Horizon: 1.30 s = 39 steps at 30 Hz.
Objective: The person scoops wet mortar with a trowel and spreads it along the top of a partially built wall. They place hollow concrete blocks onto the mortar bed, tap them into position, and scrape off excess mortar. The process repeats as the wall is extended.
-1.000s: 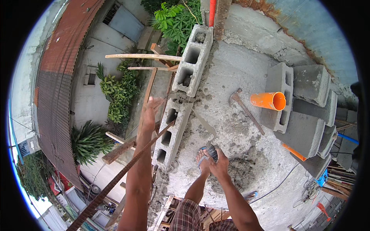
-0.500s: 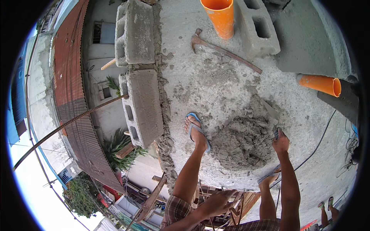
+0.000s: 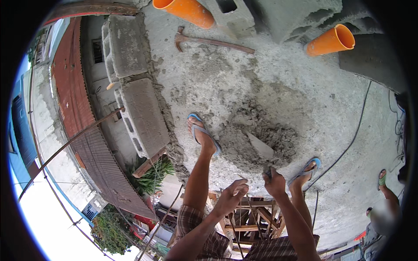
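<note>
My right hand [image 3: 275, 182] is closed round the handle of a trowel. The pointed trowel blade [image 3: 260, 147] rests against a heap of wet grey mortar [image 3: 283, 137] on the concrete floor. My left hand [image 3: 232, 196] hovers to the left of it, fingers loosely bent and apart, with nothing visible in them. The near edge of the mortar heap lies just beyond both hands, between my two feet in blue-grey flip-flops.
Hollow concrete blocks [image 3: 146, 115] form a row along the left edge. A hammer [image 3: 213, 42], an orange tube [image 3: 187, 12] and another orange tube [image 3: 333, 41] lie beyond the mortar. A dark cable [image 3: 348, 143] crosses the right side. Upright steel rods [image 3: 235, 230] stand near my legs.
My right hand has brought the trowel leftward and nearer to me, its blade now at the heap's near part. My left hand has come up and forward. The whole view has shifted.
</note>
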Tool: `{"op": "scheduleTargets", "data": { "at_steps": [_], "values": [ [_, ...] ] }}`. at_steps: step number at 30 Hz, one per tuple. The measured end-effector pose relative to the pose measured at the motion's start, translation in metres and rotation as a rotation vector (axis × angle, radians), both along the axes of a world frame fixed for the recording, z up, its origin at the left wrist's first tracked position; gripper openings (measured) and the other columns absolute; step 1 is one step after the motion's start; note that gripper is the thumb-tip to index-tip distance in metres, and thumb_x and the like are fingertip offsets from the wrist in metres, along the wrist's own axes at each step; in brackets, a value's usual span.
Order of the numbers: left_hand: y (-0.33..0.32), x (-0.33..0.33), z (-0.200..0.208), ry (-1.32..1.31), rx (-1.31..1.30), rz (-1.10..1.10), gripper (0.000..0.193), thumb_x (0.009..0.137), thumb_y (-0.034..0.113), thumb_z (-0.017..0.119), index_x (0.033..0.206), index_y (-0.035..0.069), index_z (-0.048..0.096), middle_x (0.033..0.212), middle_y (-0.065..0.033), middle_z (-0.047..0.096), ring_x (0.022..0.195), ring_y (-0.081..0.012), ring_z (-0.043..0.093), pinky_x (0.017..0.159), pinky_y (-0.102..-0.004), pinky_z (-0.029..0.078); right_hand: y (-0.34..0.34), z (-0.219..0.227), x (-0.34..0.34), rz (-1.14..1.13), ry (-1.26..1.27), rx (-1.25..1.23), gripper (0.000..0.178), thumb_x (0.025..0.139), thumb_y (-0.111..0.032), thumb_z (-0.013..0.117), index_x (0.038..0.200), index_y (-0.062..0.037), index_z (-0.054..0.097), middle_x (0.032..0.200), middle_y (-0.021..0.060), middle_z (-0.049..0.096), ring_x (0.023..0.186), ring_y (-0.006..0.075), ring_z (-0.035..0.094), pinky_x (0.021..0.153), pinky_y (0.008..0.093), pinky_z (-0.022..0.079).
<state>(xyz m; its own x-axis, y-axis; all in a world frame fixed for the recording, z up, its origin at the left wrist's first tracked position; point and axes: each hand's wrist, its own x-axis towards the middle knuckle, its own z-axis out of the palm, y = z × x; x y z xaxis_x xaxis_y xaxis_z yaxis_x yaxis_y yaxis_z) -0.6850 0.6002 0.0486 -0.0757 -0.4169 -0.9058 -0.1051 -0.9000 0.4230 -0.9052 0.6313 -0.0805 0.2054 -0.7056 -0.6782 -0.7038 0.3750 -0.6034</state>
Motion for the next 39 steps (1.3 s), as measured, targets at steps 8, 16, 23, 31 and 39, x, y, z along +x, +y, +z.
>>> {"op": "scheduleTargets", "data": {
  "at_steps": [8, 16, 23, 31, 39],
  "values": [
    [-0.029, -0.001, 0.022, 0.043, 0.086, 0.131, 0.051, 0.096, 0.034, 0.058, 0.129, -0.004, 0.048, 0.113, -0.0167, 0.064, 0.111, -0.0227, 0.059, 0.098, -0.0360, 0.043, 0.023, -0.013, -0.135, -0.005, 0.402, 0.139, 0.039, 0.078, -0.035, 0.071, 0.100, -0.0053, 0.058, 0.072, 0.0215, 0.065, 0.068, 0.0425, 0.065, 0.061, 0.0489, 0.053],
    [-0.046, 0.011, 0.029, 0.115, 0.114, 0.224, 0.051, 0.098, 0.035, 0.054, 0.131, -0.004, 0.046, 0.113, -0.0172, 0.063, 0.115, -0.0250, 0.057, 0.102, -0.0398, 0.039, 0.017, -0.102, -0.035, 0.005, 0.030, 0.114, 0.038, 0.062, -0.018, 0.068, 0.093, 0.0011, 0.056, 0.071, 0.0242, 0.061, 0.070, 0.0406, 0.064, 0.065, 0.0459, 0.053],
    [-0.049, 0.068, 0.031, 0.068, -0.010, 0.409, 0.046, 0.094, 0.032, 0.062, 0.126, -0.001, 0.053, 0.116, -0.0131, 0.063, 0.113, -0.0193, 0.058, 0.100, -0.0339, 0.043, -0.036, -0.019, 0.024, 0.026, -0.039, 0.146, 0.028, 0.062, -0.013, 0.064, 0.087, -0.0006, 0.058, 0.064, 0.0126, 0.054, 0.058, 0.0243, 0.052, 0.060, 0.0334, 0.047],
    [-0.109, 0.268, 0.115, -0.258, -0.410, 0.783, 0.034, 0.095, 0.027, 0.061, 0.113, -0.002, 0.061, 0.102, -0.0093, 0.066, 0.102, -0.0133, 0.058, 0.090, -0.0285, 0.045, -0.182, 0.132, 0.182, -0.158, -0.200, 0.399, 0.019, 0.074, -0.008, 0.064, 0.090, -0.0021, 0.055, 0.061, 0.0055, 0.055, 0.046, 0.0154, 0.050, 0.044, 0.0376, 0.042],
    [-0.338, 0.480, 0.091, -0.412, -0.706, 1.091, 0.044, 0.096, 0.039, 0.054, 0.098, -0.003, 0.064, 0.086, -0.0054, 0.063, 0.080, -0.0130, 0.056, 0.073, -0.0302, 0.045, -0.384, 0.179, 0.426, -0.244, -0.390, 0.294, 0.019, 0.081, -0.007, 0.057, 0.096, 0.0040, 0.050, 0.058, 0.0061, 0.052, 0.044, 0.0155, 0.048, 0.042, 0.0347, 0.041]
  ]
}}
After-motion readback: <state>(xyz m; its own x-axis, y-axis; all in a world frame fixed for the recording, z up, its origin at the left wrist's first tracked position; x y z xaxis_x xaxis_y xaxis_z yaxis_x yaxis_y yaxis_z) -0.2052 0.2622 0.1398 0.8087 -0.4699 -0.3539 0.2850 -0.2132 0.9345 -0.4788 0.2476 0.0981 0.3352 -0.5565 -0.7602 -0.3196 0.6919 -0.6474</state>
